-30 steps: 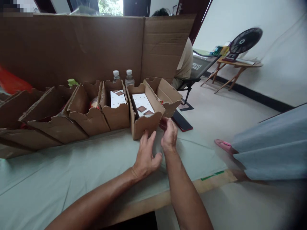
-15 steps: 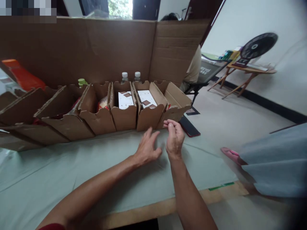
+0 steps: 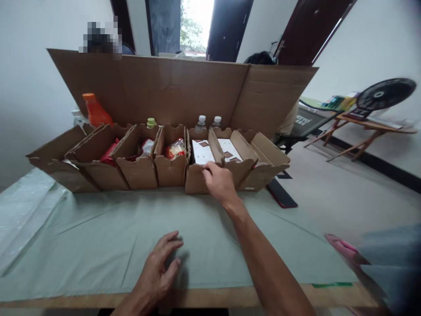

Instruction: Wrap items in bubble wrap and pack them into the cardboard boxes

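A row of several open cardboard bins stands on the cloth-covered table. My right hand is closed at the front edge of one cardboard bin, its fingertips curled over the rim. Inside that bin lies a white box with brown patches. The bin to its right holds a similar white box. My left hand hovers over the cloth near the table's front edge, its fingers apart and holding nothing.
Bins to the left hold red-and-clear packets and a red packet. Behind them are an orange bottle, two white-capped bottles and a tall cardboard panel. A dark flat object lies right; a person's pink shoe shows beyond.
My right hand has moved left to the bin's front rim and closed there. My left hand has drawn back toward the table's near edge. The view has turned left.
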A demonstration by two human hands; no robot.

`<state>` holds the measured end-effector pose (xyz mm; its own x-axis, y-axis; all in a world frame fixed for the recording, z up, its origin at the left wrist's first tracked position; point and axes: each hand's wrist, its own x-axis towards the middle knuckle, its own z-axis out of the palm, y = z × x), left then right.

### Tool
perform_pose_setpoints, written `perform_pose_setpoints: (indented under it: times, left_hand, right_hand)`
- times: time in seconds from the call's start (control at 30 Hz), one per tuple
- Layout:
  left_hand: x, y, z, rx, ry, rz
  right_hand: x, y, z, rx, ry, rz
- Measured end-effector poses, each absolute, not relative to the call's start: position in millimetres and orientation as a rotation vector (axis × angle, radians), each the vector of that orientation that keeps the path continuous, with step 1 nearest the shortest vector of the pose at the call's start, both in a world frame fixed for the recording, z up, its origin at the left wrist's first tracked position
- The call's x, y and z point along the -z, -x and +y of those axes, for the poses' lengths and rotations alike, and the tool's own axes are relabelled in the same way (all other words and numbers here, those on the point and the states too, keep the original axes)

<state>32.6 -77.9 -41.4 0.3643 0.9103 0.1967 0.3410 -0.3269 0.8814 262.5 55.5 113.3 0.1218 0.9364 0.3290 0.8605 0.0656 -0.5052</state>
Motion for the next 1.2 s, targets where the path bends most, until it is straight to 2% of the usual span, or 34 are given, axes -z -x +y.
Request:
perform_pose_setpoints:
  times: [0.23, 0.33, 0.4, 0.5, 0.63, 0.73, 0.87, 1.0, 1.1, 1.2]
  left_hand:
    - [17, -16, -62, -1.124, -1.677, 1.251]
    - [3, -27, -55, -1.14, -1.653, 1.186]
    - [-3, -38, -53, -1.147, -1.685, 1.085]
    - [-4, -58, -58, -1.046, -1.706, 0.968]
    - [5, -79, -69, -0.998, -1.691, 0.869]
    - [8, -75, -64, -1.128, -1.641, 0.946]
    - [-4, -49, -37, -1.263, -1.565, 1.112]
    - [-15, -32, -7, -1.29, -1.531, 1.154]
    - [-6, -31, 5, -1.264, -1.506, 1.145]
    - [10, -33, 8, -1.235, -1.524, 1.152]
  right_hand:
    - [-95, -321, -123, -0.084, 1.567, -1.836]
    - [-80, -365, -187, 0.012, 1.678, -1.6]
    - [-63, -386, -219, -0.045, 1.716, -1.284]
    - [-30, -398, -246, -0.32, 1.674, -1.072]
    - [3, -377, -233, -0.501, 1.757, -1.147]
    - [-3, -346, -188, -0.453, 1.761, -1.163]
    - [-20, -315, -107, -0.549, 1.585, -1.254]
    - [-13, -302, -47, -0.607, 1.42, -1.287]
    - [-9, -305, -40, -0.616, 1.436, -1.309]
    - [-34, -318, -56, -0.44, 1.512, -1.315]
